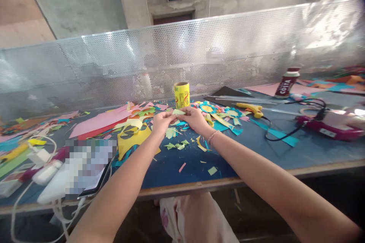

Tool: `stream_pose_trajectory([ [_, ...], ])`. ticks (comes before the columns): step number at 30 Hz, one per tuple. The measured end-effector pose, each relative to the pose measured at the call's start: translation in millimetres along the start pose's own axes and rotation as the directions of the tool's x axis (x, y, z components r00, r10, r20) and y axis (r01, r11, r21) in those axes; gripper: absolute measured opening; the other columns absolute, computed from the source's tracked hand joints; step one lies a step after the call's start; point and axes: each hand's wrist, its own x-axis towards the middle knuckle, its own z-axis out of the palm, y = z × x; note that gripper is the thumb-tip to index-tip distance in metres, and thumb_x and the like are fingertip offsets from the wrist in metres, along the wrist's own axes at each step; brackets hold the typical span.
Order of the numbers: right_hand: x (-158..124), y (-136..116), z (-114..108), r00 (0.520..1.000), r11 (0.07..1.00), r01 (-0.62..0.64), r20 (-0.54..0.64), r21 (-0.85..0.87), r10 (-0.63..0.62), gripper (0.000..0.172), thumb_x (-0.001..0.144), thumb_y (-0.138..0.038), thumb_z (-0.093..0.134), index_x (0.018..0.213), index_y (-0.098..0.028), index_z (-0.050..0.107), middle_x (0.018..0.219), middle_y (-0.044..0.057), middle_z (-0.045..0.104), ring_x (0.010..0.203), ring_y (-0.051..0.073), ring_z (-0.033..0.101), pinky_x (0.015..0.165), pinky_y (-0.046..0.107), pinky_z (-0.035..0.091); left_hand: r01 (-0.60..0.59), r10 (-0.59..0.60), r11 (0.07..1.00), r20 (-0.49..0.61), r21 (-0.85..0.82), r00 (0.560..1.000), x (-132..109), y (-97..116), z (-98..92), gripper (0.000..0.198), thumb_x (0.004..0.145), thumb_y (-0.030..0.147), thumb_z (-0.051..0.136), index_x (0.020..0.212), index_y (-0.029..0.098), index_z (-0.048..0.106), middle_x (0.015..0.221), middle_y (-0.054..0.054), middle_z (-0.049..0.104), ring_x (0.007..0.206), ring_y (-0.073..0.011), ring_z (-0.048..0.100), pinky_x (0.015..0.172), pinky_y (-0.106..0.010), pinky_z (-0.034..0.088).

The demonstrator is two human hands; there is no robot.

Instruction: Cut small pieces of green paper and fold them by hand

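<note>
Both hands meet over the middle of the blue table (188, 171). Between their fingertips is a small piece of light green paper (178, 112). My left hand (163, 122) pinches it from the left, and my right hand (196, 119) pinches it from the right. Just below lie several small folded light green paper pieces (179, 145). A yellow cardboard tube (181, 95) stands upright behind my fingers. Left of my left hand is a yellow paper sheet (129, 140) with cut-outs. Blue and yellow paper flowers (208, 108) lie beyond my right hand.
A yellow glue gun (251, 109) with a black cord lies right, near a purple power strip (330, 127). A Costa bottle (286, 83) stands behind. Pink paper sheets (99, 121), a tablet (97, 176) and white cables lie left. A perforated metal screen (114, 68) borders the back.
</note>
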Motion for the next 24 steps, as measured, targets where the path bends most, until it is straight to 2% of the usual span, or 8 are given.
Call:
stream_pose_trajectory([
  [5,2,-2,-1,0.997,0.994,-0.081,-0.012,0.067,0.082,0.024,0.056,-0.030,0.075,0.072,-0.016,0.065,0.062,0.001,0.065,0.058,0.013,0.060,0.064,0.029,0.052,0.001,-0.001,1.000,0.016,0.012,1.000,1,2,1.0,0.019,0.055,0.027,0.075,0.063,0.014,0.064,0.058,-0.003,0.063,0.055,-0.0125,0.058,0.066,-0.030,0.049],
  [8,4,-1,-3,0.994,0.986,-0.105,0.039,0.127,0.101,0.023,0.054,-0.030,0.076,0.069,-0.016,0.065,0.062,0.001,0.065,0.058,0.013,0.061,0.065,0.028,0.052,-0.019,0.019,0.999,0.023,0.028,1.000,2,2,0.9,0.020,0.054,0.029,0.075,0.063,0.015,0.063,0.057,-0.002,0.062,0.054,-0.0122,0.058,0.066,-0.030,0.049],
  [13,6,4,-7,0.994,0.987,-0.102,0.041,0.127,0.098,0.026,0.051,-0.031,0.077,0.069,-0.017,0.065,0.064,0.000,0.066,0.061,0.013,0.062,0.068,0.030,0.053,-0.050,0.049,0.997,0.017,0.057,0.999,2,-1,-0.7,0.025,0.052,0.032,0.077,0.061,0.015,0.061,0.056,-0.001,0.061,0.053,-0.0126,0.058,0.065,-0.030,0.049],
  [17,7,7,-11,0.995,0.988,-0.075,0.075,0.134,0.065,0.025,0.058,-0.033,0.073,0.075,-0.017,0.067,0.070,0.001,0.068,0.066,0.014,0.064,0.072,0.030,0.053,0.008,-0.006,0.999,0.051,-0.046,0.999,0,0,0.7,0.027,0.054,0.038,0.075,0.062,0.015,0.062,0.059,-0.002,0.062,0.060,-0.0146,0.062,0.068,-0.030,0.050],
  [20,8,7,-12,0.994,0.983,-0.096,0.066,0.156,0.086,0.022,0.061,-0.034,0.071,0.076,-0.018,0.067,0.071,0.001,0.068,0.067,0.013,0.064,0.071,0.028,0.053,0.059,-0.052,0.993,0.068,-0.106,0.996,-2,3,2.5,0.028,0.058,0.041,0.072,0.064,0.015,0.064,0.063,-0.003,0.064,0.065,-0.0159,0.063,0.069,-0.030,0.050],
  [24,7,4,-11,0.994,0.981,-0.106,0.047,0.165,0.099,0.021,0.061,-0.031,0.071,0.077,-0.018,0.066,0.068,0.001,0.067,0.065,0.013,0.064,0.069,0.027,0.053,0.111,-0.096,0.979,0.097,-0.171,0.991,-1,2,1.7,0.021,0.058,0.031,0.074,0.069,0.015,0.065,0.066,-0.003,0.065,0.065,-0.0142,0.063,0.069,-0.028,0.051],
])
